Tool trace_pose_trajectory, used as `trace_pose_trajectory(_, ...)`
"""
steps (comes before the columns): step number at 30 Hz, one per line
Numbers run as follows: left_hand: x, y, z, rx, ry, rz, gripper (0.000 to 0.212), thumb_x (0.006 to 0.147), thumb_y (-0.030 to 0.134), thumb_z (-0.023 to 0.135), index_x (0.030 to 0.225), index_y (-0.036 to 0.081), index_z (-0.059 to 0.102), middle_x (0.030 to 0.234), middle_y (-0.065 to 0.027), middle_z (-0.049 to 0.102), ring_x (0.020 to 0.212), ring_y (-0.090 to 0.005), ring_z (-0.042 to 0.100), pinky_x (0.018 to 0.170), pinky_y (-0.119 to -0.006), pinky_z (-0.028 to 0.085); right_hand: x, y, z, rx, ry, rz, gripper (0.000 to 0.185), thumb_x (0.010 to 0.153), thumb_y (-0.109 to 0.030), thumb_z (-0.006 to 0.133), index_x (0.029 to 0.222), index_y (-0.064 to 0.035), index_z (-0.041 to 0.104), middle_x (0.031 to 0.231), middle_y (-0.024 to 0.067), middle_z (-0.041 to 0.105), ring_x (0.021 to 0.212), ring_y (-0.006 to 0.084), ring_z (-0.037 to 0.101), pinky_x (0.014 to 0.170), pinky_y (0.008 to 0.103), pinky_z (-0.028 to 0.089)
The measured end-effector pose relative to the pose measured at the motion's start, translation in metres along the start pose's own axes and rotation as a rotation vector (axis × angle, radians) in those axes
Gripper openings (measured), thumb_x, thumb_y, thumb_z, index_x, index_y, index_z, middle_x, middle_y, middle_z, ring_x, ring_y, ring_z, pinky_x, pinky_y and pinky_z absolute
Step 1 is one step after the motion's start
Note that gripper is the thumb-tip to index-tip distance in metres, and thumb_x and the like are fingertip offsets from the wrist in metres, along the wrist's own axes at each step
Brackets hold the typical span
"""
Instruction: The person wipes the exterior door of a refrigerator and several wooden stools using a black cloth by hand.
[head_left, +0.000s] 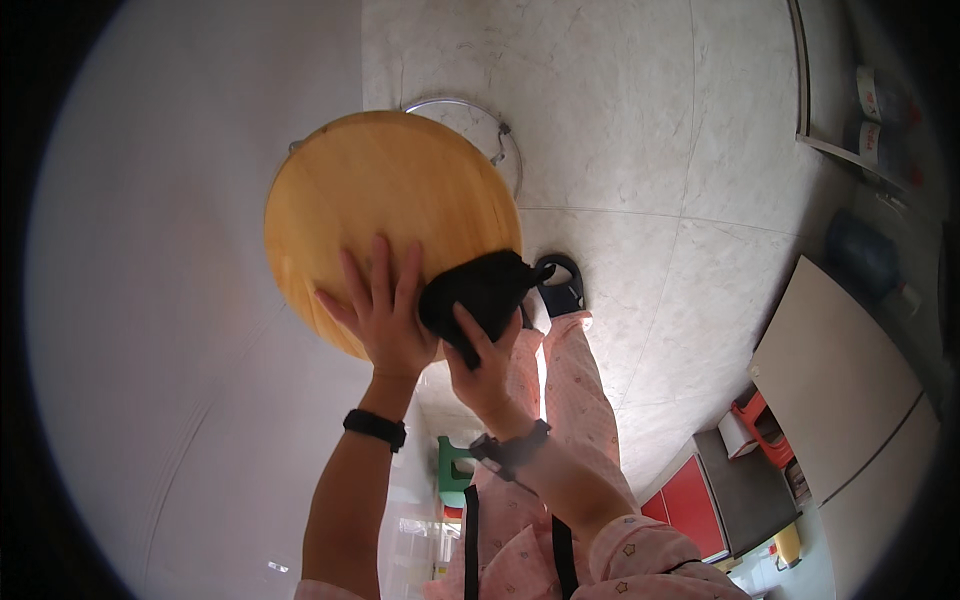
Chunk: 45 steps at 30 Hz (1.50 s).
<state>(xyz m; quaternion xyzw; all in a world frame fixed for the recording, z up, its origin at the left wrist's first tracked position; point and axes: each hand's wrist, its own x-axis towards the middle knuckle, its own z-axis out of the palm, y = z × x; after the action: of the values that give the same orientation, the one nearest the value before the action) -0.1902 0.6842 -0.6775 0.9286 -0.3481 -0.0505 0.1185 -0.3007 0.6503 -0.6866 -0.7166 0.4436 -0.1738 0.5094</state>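
Observation:
A round, light-brown wooden top, which looks like a stool seat, is before me. A curved metal ring shows beyond its right edge, lower down near the floor. My left hand lies on the near part of the wood with its fingers spread, holding nothing. Beside it, my right hand grips a bunched black cloth. The cloth lies against the near right edge of the wood, and one end sticks out past the rim. Whatever supports the wooden top underneath is mostly hidden.
A pale wall rises close on the left. Grey floor tiles spread to the right. My dark slipper is below the cloth. A green plastic stool stands by my legs. Right are a pale panel and a large water bottle.

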Motion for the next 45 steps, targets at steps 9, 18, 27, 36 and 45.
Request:
trace_pose_trajectory(9, 0.001, 0.000, 0.005, 0.048, 0.048, 0.009, 0.039, 0.082, 0.026, 0.048, 0.119, 0.022, 0.056, 0.133, -0.0046, 0.046, 0.127, -0.0366, 0.034, 0.101, -0.068, 0.003, 0.071, 0.011, -0.024, -0.281, 0.047, -0.244, 0.031, 0.080, -0.024, 0.063, 0.106, -0.0091, 0.065, 0.119, 0.0263, 0.043, 0.107, 0.0382, 0.045, 0.093, 0.0433, 0.036)
trace_pose_trajectory(18, -0.004, 0.001, 0.002, -0.098, 0.194, -0.076, 0.035, 0.081, 0.028, 0.050, 0.114, 0.016, 0.053, 0.125, -0.0100, 0.045, 0.127, -0.0326, 0.035, 0.102, -0.067, 0.008, 0.237, -0.086, -0.012, -0.586, -0.555, -0.967, 0.028, 0.081, -0.032, 0.063, 0.108, -0.0252, 0.065, 0.125, 0.0247, 0.045, 0.094, 0.0392, 0.055, 0.084, 0.0409, 0.046)
trace_pose_trajectory(27, 0.003, 0.007, -0.014, -0.017, 0.132, -0.123, 0.038, 0.079, 0.036, 0.052, 0.115, 0.026, 0.057, 0.119, -0.0049, 0.047, 0.122, -0.0268, 0.040, 0.099, -0.069, 0.013, 0.248, -0.149, 0.124, -0.600, -1.228, -0.730, 0.025, 0.084, -0.037, 0.058, 0.105, -0.0250, 0.066, 0.100, 0.0117, 0.057, 0.088, 0.0282, 0.060, 0.075, 0.0356, 0.050)
trace_pose_trajectory(36, -0.005, 0.006, -0.023, -0.063, 0.154, -0.173, 0.041, 0.075, 0.036, 0.057, 0.115, 0.032, 0.058, 0.115, 0.0015, 0.049, 0.121, -0.0209, 0.041, 0.099, -0.069, 0.016, 0.230, -0.069, -0.041, -0.367, -1.012, -0.837, 0.045, 0.070, -0.010, 0.070, 0.112, -0.0248, 0.064, 0.138, 0.0268, 0.026, 0.120, 0.0436, 0.038, 0.096, 0.0434, 0.039)
trace_pose_trajectory(45, 0.001, 0.009, -0.016, -0.058, 0.135, -0.149, 0.043, 0.072, 0.036, 0.061, 0.114, 0.028, 0.057, 0.114, 0.0002, 0.048, 0.120, -0.0227, 0.041, 0.100, -0.068, 0.018, 0.264, -0.130, 0.094, -0.386, -1.338, -0.909, 0.031, 0.077, -0.024, 0.068, 0.107, -0.0340, 0.065, 0.131, 0.0205, 0.041, 0.097, 0.0302, 0.058, 0.081, 0.0382, 0.049)
